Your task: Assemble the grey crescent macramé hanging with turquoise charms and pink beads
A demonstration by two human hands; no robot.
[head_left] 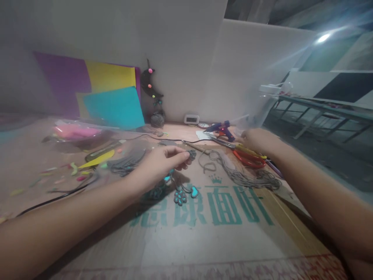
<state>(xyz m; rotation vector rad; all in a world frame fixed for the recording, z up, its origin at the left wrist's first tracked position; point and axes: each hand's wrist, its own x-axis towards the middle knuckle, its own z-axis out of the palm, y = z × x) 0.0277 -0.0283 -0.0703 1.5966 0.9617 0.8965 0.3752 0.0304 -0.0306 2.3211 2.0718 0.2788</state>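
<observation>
Far left: pink bundle (77,132) in clear plastic; turquoise sheet (115,109) leaning at wall behind. Centre: left hand (160,161) pinching small grey piece (191,154) between thumb and fingers, above lettered board (204,241). Below hand: grey-and-turquoise flower shape (180,197), heart-like shape (194,191) just beside. Right: blue glue gun (223,127); grey cords (247,178); red-handled scissors (250,160). Farthest right: right hand (258,140) near scissors, blurred; grip cannot be told.
</observation>
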